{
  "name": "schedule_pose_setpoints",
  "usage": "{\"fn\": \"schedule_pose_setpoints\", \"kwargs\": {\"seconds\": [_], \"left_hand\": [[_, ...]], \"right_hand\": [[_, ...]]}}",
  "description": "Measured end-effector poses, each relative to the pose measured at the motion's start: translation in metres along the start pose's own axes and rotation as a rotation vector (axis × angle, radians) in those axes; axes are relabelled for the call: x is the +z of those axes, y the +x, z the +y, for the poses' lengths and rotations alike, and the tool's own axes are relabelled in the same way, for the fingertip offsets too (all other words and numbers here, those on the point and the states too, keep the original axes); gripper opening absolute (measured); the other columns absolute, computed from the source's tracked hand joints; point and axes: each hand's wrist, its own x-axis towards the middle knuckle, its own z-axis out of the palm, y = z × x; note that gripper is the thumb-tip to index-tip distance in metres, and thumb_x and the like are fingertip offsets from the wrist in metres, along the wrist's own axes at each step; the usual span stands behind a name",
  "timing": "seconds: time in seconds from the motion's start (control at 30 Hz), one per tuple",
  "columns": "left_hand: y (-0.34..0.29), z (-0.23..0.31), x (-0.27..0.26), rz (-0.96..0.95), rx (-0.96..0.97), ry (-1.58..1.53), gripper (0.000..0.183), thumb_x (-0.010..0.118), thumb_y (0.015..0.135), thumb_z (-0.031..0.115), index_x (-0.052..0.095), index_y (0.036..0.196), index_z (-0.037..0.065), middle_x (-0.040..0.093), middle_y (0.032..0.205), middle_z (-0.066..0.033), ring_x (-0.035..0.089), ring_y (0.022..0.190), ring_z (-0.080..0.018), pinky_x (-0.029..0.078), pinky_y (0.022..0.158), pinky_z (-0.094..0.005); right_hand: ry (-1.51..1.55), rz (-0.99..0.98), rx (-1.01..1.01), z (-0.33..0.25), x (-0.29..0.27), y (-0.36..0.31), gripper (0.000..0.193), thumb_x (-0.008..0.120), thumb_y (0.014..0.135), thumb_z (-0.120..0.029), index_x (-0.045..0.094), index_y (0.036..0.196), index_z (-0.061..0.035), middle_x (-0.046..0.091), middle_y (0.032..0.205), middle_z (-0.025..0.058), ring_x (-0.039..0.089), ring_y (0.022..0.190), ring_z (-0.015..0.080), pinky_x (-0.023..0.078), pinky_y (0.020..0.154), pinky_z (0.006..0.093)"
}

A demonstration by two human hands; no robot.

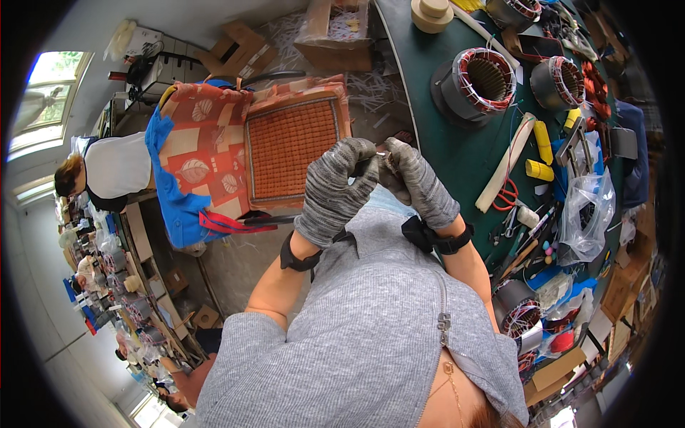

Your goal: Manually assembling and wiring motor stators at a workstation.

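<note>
Both hands wear grey knitted gloves and meet in front of my body. My left hand point(334, 189) is closed, thumb and forefinger pinched together. Beside it, my right hand point(427, 187) is closed too, its fingertips almost touching the left ones. A small, partly shiny object point(386, 156) shows between the fingertips, too small and covered to name. Black bands point(451, 241) circle both wrists. To the right of my hands is the green table point(446, 160), where a motor stator point(457, 89) with red and white windings stands.
A chair point(292, 150) with an orange seat pad stands left of my hands. On the table lie red-handled scissors point(507, 196), a pale strip point(505, 164), yellow rolls point(542, 141) and a plastic bag point(589, 217). A smaller stator point(559, 82) stands farther back. Other people sit at far-left benches.
</note>
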Motion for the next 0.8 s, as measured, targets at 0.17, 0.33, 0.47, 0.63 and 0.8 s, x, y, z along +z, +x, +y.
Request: {"fn": "schedule_pose_setpoints", "kwargs": {"seconds": [0.17,0.33,0.47,0.63,0.8], "left_hand": [[0.0,0.0,-0.001,-0.01,0.003,-0.005,0.008,0.062,0.08,0.001,0.06,0.088,0.003,0.061,0.073,-0.0047,0.058,0.063,-0.0085,0.048,0.06,-0.0222],[0.001,0.0,0.0,-0.03,-0.022,-0.027,0.008,0.062,0.08,0.002,0.061,0.088,0.003,0.061,0.074,-0.0048,0.058,0.064,-0.0084,0.048,0.061,-0.0222],[0.0,-0.002,0.001,-0.013,0.007,-0.006,0.009,0.062,0.08,0.001,0.061,0.088,0.002,0.061,0.074,-0.005,0.058,0.065,-0.0084,0.048,0.061,-0.0219],[-0.001,-0.001,0.001,-0.038,-0.053,-0.064,0.008,0.061,0.08,0.001,0.061,0.089,0.002,0.061,0.074,-0.004,0.057,0.066,-0.0068,0.048,0.062,-0.0214],[0.0,-0.001,0.002,-0.042,-0.05,-0.072,0.008,0.061,0.081,0.002,0.061,0.089,0.002,0.061,0.074,-0.0029,0.057,0.066,-0.0057,0.048,0.061,-0.0207]], "right_hand": [[-0.141,-0.032,-0.063,-0.001,-0.001,-0.002,0.023,0.048,0.094,-0.021,0.044,0.079,-0.0042,0.036,0.064,-0.0027,0.036,0.058,0.008,0.035,0.053,0.0234],[-0.485,-0.029,-0.403,0.014,-0.01,0.005,0.017,0.049,0.093,-0.014,0.045,0.081,-0.0035,0.038,0.066,0.0003,0.038,0.058,0.0091,0.036,0.053,0.0243],[-0.262,0.076,-0.307,0.022,-0.004,0.003,0.021,0.049,0.094,-0.024,0.049,0.083,-0.0059,0.04,0.071,-0.0031,0.039,0.062,0.0062,0.038,0.056,0.0199],[0.068,0.054,-0.044,0.014,-0.003,0.0,0.029,0.051,0.093,-0.036,0.051,0.083,-0.009,0.041,0.074,-0.0062,0.039,0.064,0.0032,0.038,0.059,0.0151],[-0.3,0.144,-0.405,0.024,0.003,0.001,0.035,0.047,0.093,-0.042,0.052,0.083,-0.0081,0.04,0.071,-0.0058,0.038,0.062,0.0028,0.035,0.053,0.0163]]}}
